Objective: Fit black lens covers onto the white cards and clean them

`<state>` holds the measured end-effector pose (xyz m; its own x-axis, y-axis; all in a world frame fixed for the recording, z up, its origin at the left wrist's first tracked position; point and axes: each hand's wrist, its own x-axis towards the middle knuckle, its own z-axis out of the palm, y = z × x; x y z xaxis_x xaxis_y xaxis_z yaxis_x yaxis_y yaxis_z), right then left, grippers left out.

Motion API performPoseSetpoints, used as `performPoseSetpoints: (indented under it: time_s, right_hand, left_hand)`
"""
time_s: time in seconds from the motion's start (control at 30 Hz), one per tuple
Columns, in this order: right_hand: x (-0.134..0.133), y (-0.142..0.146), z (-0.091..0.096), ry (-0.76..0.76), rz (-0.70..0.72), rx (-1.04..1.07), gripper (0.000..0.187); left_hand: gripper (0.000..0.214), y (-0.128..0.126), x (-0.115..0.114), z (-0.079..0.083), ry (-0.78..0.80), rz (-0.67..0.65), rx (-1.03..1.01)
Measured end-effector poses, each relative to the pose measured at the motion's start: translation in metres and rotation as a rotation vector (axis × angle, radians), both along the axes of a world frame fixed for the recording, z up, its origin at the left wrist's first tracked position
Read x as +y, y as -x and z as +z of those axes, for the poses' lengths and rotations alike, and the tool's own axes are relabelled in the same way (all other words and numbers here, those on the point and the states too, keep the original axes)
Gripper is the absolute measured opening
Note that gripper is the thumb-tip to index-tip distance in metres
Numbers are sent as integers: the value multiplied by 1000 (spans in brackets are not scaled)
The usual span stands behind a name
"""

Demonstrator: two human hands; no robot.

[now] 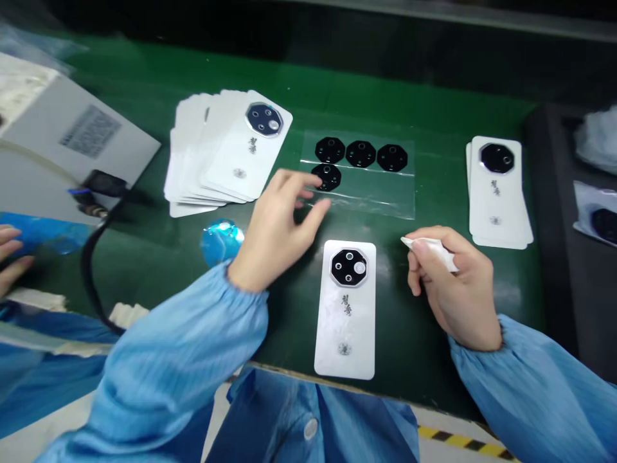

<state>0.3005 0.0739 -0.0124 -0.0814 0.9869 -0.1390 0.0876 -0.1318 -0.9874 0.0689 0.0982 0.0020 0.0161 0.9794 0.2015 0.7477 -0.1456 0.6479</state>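
My left hand (278,235) hangs open over the lower left corner of a transparent plastic sheet (402,193), its fingertips beside the lowest of several black octagonal lens pieces (328,177). My right hand (450,289) pinches a white folded wipe (431,252). Between my hands lies a white phone back cover (346,334) with a black octagonal camera plate, face up. A fanned stack of similar covers (226,151) lies at the upper left. Another stack (496,206) lies to the right of my right hand.
A round blue film piece (222,242) lies left of my left wrist. A co-worker's hand (10,254) holds blue film at the far left, near a grey machine (67,132) and a black cable (91,270). Everything rests on a green mat (424,116), beside a dark tray (554,193).
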Motion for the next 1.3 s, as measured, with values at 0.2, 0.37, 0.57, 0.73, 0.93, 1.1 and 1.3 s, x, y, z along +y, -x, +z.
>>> performPoseSetpoints:
  time_s: [0.2, 0.37, 0.57, 0.73, 0.93, 1.1, 1.3]
  right_hand:
    - [1, 1, -4, -14, 2, 38, 12]
    - [2, 1, -4, -50, 10, 28, 13]
    - [26, 14, 0, -312, -19, -129, 8]
    - [69, 27, -7, -427, 61, -133, 7]
    - [86, 25, -18, -390, 46, -101, 9]
    - [83, 23, -18, -381, 45, -82, 11]
    - [85, 24, -20, -409, 58, -125, 11]
  left_hand:
    - [39, 0, 54, -21, 74, 177, 186]
    - [46, -1, 66, -13, 186, 186, 296]
    - [45, -4, 81, 3, 330, 166, 353]
    - [55, -12, 73, 6, 255, 150, 406]
    - [46, -23, 60, 8, 170, 121, 449]
    - [40, -23, 46, 10, 87, 145, 447]
    - [40, 7, 29, 6, -30, 82, -23]
